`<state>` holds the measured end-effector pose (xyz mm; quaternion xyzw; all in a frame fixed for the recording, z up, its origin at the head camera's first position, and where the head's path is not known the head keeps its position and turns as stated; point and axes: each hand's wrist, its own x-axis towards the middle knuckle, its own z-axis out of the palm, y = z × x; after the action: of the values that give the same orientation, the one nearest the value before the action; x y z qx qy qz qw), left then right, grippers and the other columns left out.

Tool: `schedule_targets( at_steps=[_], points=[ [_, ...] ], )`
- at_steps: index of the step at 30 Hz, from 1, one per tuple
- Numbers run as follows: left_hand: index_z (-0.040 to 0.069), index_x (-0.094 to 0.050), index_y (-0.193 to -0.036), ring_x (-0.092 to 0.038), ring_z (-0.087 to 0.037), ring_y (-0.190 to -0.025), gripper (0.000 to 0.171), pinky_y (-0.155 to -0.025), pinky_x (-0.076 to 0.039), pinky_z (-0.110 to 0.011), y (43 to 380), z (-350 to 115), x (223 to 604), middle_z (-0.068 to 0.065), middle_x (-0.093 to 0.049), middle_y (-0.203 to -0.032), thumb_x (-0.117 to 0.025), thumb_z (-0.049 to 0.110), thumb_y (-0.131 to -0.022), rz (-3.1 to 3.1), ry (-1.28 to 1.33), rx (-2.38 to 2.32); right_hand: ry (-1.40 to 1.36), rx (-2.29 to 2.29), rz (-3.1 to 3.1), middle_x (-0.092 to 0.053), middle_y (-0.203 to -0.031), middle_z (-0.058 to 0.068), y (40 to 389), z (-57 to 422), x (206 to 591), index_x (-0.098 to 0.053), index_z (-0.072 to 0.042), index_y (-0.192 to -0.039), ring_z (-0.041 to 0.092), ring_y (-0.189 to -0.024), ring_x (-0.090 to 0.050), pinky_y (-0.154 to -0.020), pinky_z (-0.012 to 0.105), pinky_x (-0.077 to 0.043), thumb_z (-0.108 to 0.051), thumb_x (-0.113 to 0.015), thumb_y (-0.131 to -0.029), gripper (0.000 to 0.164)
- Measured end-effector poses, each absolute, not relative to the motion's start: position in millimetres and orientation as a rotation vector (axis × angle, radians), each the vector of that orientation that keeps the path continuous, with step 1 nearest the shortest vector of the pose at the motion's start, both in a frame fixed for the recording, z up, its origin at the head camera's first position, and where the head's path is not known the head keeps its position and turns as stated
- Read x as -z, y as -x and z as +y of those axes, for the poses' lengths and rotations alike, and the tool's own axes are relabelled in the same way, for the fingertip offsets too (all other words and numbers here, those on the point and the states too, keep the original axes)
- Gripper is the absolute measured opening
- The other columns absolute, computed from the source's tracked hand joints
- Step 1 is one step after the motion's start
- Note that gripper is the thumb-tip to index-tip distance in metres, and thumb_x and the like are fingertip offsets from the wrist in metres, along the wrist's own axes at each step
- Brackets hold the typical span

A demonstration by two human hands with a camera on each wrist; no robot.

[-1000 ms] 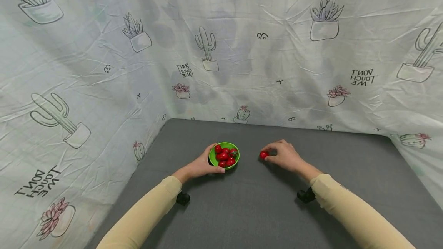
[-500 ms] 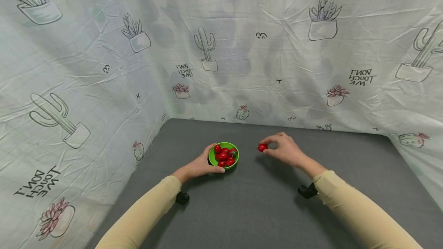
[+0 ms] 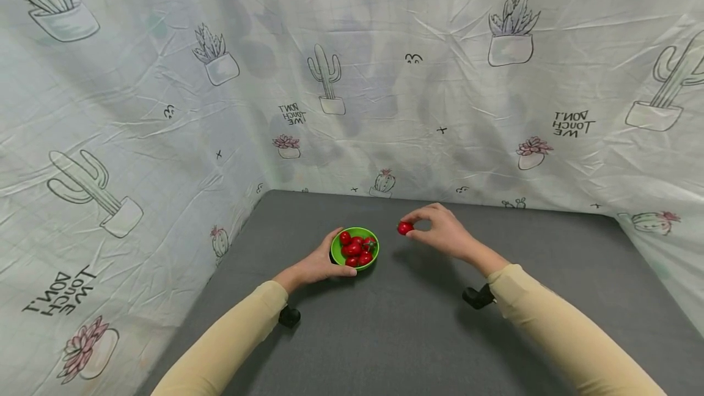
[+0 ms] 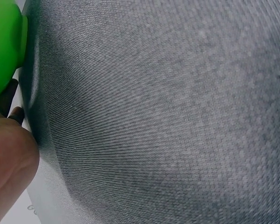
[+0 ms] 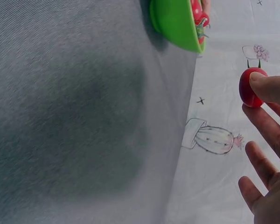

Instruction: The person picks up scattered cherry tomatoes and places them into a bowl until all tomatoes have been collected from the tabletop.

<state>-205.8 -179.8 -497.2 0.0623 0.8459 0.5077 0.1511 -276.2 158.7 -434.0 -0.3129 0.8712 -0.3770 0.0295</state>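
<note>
A green bowl (image 3: 337, 255) with several red cherry tomatoes (image 3: 352, 250) in it stands on the dark grey table. My left hand (image 3: 319, 263) grips the bowl's left side, thumb near the front and fingers behind; in the left wrist view the bowl's green outside (image 4: 3, 46) shows at the upper left edge. To the right of the bowl, my right hand (image 3: 442, 232) pinches one cherry tomato (image 3: 405, 228) between thumb and fingertips, held above the table. The right wrist view shows that tomato (image 5: 248, 88) with green stem tips, apart from the bowl (image 5: 175, 23).
The grey table (image 3: 385, 335) extends around both arms. A pale curtain (image 3: 385, 78) printed with cacti hangs behind the table and along its left side. Black wrist cameras sit under both sleeves, the right camera (image 3: 477, 297) low over the table.
My right hand has lifted the cherry tomato off the table and carried it up and leftward, closer to the bowl. My left hand and the bowl stay in place.
</note>
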Motion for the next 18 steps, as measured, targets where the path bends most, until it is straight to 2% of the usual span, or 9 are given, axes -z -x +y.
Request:
schedule_targets(
  at_steps=[5,18],
  points=[
    [0.016,-0.009,-0.165,-0.033,-0.029,-0.146,0.113,-0.113,-0.034,-0.051,206,-180,497,-0.014,-0.026,-0.162,-0.086,0.036,-0.084,2.410,-0.199,-1.484,0.998,1.183,2.668,-0.069,-0.115,-0.008,277,151,427,-0.074,-0.024,-0.123,0.023,-0.122,-0.046,-0.098,0.055,-0.040,-0.027,-0.078,-0.094,0.030],
    [0.017,-0.008,-0.164,-0.031,-0.027,-0.147,0.116,-0.116,-0.030,-0.050,206,-181,497,-0.013,-0.025,-0.163,-0.087,0.040,-0.083,2.384,-0.184,-1.498,0.992,1.235,2.618,-0.068,-0.116,-0.007,289,132,418,-0.074,-0.025,-0.122,0.024,-0.127,-0.045,-0.102,0.055,-0.039,-0.028,-0.077,-0.094,0.028]
  ],
)
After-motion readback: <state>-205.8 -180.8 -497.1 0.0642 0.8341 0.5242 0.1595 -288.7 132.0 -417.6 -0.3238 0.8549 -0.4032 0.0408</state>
